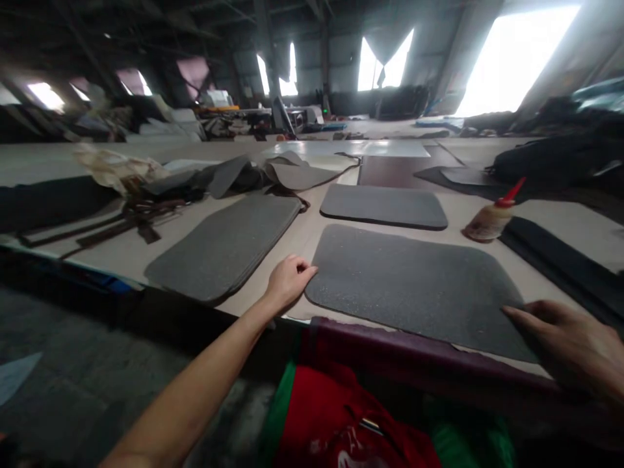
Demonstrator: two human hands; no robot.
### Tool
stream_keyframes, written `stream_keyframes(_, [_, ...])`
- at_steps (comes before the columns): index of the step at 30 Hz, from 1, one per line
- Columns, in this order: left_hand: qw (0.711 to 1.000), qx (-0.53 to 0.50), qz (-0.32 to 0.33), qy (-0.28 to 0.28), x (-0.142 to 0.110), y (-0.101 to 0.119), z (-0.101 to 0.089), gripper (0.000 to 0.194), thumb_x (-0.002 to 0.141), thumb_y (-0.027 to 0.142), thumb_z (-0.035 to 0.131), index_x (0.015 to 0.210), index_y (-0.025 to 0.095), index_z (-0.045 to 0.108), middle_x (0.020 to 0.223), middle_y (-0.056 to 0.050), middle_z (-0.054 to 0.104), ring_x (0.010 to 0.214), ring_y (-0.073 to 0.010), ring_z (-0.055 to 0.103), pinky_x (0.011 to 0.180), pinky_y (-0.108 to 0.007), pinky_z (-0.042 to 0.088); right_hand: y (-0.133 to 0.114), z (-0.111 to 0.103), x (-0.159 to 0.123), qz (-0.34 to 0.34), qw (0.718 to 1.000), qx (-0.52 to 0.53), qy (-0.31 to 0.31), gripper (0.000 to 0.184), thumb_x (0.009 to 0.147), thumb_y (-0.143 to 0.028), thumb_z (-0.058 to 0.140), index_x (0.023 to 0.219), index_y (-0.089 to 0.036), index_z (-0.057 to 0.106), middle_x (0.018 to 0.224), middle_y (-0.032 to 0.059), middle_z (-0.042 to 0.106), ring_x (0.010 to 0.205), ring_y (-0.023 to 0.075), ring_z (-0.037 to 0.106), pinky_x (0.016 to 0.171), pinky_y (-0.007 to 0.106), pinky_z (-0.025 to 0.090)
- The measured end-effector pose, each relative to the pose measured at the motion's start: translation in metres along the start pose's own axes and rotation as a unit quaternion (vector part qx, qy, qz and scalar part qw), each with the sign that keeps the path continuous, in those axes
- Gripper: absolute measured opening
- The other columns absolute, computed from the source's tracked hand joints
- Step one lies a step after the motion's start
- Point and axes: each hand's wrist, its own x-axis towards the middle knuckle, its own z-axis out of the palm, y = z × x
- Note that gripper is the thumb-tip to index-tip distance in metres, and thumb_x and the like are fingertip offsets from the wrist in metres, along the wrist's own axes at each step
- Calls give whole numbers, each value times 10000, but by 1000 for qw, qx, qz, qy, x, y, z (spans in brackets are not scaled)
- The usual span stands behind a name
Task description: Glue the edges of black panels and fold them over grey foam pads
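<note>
A grey rounded mat (414,286) lies flat near the front edge of the large table (302,237). My left hand (288,281) rests at the mat's left edge with its fingers curled down onto that edge. My right hand (570,344) lies on the mat's near right corner, fingers stretched toward the left and pressed flat. Neither hand lifts the mat off the table.
A stack of grey mats (224,247) lies to the left, another single mat (385,206) behind. A glue bottle with a red nozzle (492,218) lies to the right beside a black strip (565,266). Fabric scraps and dark straps (127,221) clutter the left.
</note>
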Motion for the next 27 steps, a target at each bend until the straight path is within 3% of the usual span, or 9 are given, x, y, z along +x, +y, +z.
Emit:
stream_keyframes(3, [1000,24,4,0,-3,-2,2,235,837,364,647,677,191,660,776,-23,619,757,-186,576,694,-302,384,-9,-5,-4,98,991,63,-68,365,678,-655,648,760,-304,707,852,188,713,604,310,628,583,440,394])
stream_keyframes(12, [997,78,22,-7,-4,-2,4,235,882,352,624,710,197,660,833,-38,638,804,-197,593,726,-308,416,-20,-13,-6,113,989,63,-69,315,650,-633,644,706,-324,669,826,169,698,648,332,614,632,464,398])
stream_keyframes(17, [994,106,30,-7,-5,0,7,206,888,321,628,722,200,641,852,-41,641,849,-211,611,761,-318,441,-20,-10,-5,127,987,54,-82,374,634,-662,642,798,-327,662,854,160,704,681,339,626,665,471,423])
stream_keyframes(21, [992,119,28,18,-7,-2,8,86,860,274,657,869,193,631,924,-55,645,887,-224,634,783,-326,473,-1,0,3,85,993,74,-27,443,628,-662,700,909,-338,590,887,184,692,725,340,645,674,469,426])
stream_keyframes(24, [991,124,40,42,-9,-4,2,220,863,256,658,1063,181,604,1070,-88,625,918,-230,645,806,-340,498,13,-1,5,66,996,65,7,473,660,-711,694,924,-351,538,928,187,684,755,361,659,670,482,436])
stream_keyframes(27, [986,131,82,58,-6,6,-4,220,883,228,622,1097,183,600,1125,-108,604,1035,-271,613,915,-391,484,9,-6,-1,10,997,29,75,463,750,-753,585,950,-337,562,1005,173,681,760,369,662,655,499,456])
